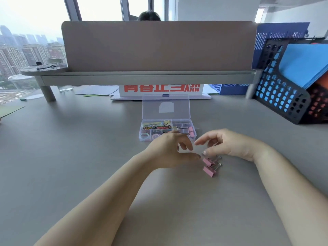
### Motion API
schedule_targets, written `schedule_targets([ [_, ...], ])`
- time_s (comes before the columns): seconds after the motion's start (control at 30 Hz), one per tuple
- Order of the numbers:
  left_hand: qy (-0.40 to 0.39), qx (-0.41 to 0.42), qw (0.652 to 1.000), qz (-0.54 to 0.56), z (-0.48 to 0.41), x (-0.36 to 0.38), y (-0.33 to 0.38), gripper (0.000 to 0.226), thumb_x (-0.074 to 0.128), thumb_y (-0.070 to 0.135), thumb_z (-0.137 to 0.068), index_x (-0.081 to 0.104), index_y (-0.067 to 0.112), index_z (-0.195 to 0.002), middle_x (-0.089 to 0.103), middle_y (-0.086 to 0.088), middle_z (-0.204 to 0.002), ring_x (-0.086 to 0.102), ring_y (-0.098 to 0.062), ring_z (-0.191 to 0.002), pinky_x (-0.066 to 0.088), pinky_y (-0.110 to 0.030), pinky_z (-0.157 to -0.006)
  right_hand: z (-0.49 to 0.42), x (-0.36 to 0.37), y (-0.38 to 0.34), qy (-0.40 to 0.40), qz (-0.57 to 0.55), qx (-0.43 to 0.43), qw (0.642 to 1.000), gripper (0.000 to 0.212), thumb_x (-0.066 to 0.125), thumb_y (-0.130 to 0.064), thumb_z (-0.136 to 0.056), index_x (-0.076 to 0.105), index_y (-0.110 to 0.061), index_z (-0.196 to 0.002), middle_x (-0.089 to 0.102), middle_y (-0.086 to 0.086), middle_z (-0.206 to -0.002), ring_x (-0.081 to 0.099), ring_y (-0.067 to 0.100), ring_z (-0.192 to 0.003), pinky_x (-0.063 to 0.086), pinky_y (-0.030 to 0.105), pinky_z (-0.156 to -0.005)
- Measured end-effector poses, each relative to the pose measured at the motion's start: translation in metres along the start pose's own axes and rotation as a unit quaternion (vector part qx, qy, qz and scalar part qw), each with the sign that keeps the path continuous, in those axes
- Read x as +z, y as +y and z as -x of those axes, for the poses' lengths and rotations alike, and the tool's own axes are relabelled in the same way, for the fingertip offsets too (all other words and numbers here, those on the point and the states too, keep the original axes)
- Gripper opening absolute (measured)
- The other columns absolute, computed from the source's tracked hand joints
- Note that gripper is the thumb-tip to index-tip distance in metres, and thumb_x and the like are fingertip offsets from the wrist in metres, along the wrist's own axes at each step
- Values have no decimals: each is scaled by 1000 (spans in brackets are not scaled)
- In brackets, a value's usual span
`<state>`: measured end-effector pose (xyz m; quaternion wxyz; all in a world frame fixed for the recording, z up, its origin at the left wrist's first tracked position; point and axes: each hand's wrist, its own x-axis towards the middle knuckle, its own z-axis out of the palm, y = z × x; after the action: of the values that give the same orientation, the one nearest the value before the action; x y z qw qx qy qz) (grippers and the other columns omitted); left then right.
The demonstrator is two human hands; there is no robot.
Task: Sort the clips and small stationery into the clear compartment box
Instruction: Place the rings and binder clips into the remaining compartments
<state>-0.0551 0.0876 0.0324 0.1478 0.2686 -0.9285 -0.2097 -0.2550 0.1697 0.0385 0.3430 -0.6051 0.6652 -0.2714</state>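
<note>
Pickup: R hand (229,144) thumb at upper pink clip (207,161), pinch unclear; L hand (168,150) slack, empty. Next: lift into box (177,112).

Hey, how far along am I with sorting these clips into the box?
Nearly there. Done: the open box already holds paper clips, rings and pink binder clips. In hand: left hand and right hand hover at two loose pink clips on the desk; whether the right grips one is unclear. Left: those two go in the box.
</note>
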Motion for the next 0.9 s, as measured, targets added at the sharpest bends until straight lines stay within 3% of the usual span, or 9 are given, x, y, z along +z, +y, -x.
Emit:
schedule_targets([
  [0.07,-45,-24,999,-14,2,9,13,47,70,65,-65,60,30,-95,54,16,-88,55,-10,-83,48,-28,-77,7,-5,6,-53,27,17,998,41,82,-27,-65,70,-36,-103,66,1,-104,63,11,-97,46,25,-94],
  [0.13,-54,-30,996,-60,3,20,24,55,69,72,-58,54,31,-92,55,13,-94,53,-11,-87,44,-28,-75,9,-6,8,-63,66,-3,996,40,81,-33,-62,70,-42,-99,62,-7,-114,59,6,-109,43,24,-101],
  [0.2,-38,-27,995,-88,2,29,30,54,69,73,-57,50,33,-88,54,11,-96,53,-14,-92,39,-28,-74,9,-4,7,-61,71,-27,995,28,82,-26,-70,72,-38,-94,62,-12,-107,61,3,-103,44,24,-99],
  [0.33,6,-16,998,-57,0,37,31,29,68,53,-72,48,34,-81,53,11,-91,53,-14,-90,38,-27,-70,8,0,8,-40,12,-35,999,17,76,-12,-78,72,-21,-92,72,13,-102,63,12,-87,50,29,-86],
  [0.4,8,-12,999,-32,0,35,28,21,67,43,-75,55,29,-85,53,12,-87,52,-12,-84,43,-27,-71,5,0,11,-21,10,-34,999,17,75,-14,-79,73,-18,-95,74,11,-100,64,10,-86,50,29,-86],
  [0.47,-2,-7,1000,-2,-1,32,24,21,70,38,-76,62,24,-90,54,14,-82,52,-9,-77,47,-25,-73,2,1,13,9,9,-38,999,15,75,-20,-80,73,-19,-95,74,8,-97,64,10,-85,50,31,-86],
  [0.6,8,-2,997,80,-3,20,11,15,76,27,-74,62,30,-77,60,12,-87,55,-2,-67,48,-19,-69,-3,4,11,129,-56,-57,988,17,75,-25,-79,70,-12,-89,71,16,-84,58,16,-72,47,24,-68],
  [0.73,111,-38,989,87,-7,7,-11,13,77,33,-74,68,27,-83,64,12,-88,56,-3,-68,48,-20,-69,-14,5,11,223,-194,-56,954,3,68,-17,-85,65,-16,-86,62,2,-72,56,14,-62,43,21,-61],
  [0.9,236,-94,964,79,-18,2,-27,12,68,30,-83,66,23,-93,70,9,-91,63,-11,-77,49,-26,-73,-30,10,12,323,-241,-57,913,11,59,-22,-92,69,-19,-90,59,0,-76,50,8,-63,44,23,-69],
])
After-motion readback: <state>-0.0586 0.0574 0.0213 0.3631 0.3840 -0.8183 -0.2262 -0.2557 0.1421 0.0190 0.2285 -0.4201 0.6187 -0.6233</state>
